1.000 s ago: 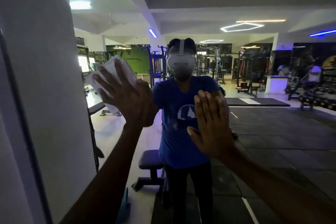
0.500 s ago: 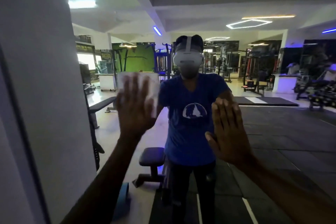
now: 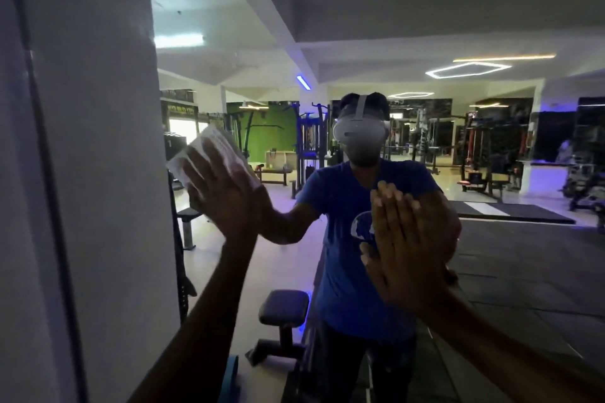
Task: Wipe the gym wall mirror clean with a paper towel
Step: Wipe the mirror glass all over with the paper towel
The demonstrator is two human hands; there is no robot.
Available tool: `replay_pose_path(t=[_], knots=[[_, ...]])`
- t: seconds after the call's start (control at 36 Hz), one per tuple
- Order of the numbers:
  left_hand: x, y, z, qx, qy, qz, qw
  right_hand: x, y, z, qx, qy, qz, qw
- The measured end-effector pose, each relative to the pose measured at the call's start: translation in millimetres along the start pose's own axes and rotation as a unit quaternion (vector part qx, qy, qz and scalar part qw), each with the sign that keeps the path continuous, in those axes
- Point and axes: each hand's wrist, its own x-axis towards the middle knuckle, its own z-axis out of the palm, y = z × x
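The gym wall mirror fills the view in front of me and reflects the gym and a person in a blue shirt with a headset. My left hand presses a white paper towel flat against the glass near the mirror's left edge, fingers spread and tilted to the upper left. My right hand rests flat on the glass at chest height, fingers together, with nothing in it.
A white pillar or wall with a dark vertical strip borders the mirror on the left. In the reflection stand a padded bench, weight racks and machines, and a dark rubber floor.
My left hand has slid the paper towel left and upward across the glass, tilting toward the mirror's left edge. My right hand stays flat on the mirror.
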Motion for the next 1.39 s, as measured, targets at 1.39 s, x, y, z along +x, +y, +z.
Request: replay_pose_path(t=[1.39], knots=[[59, 133, 25, 0.0, -0.016, 0.22, 0.975, 76, 133, -41, -0.092, -0.018, 0.038, 0.995]])
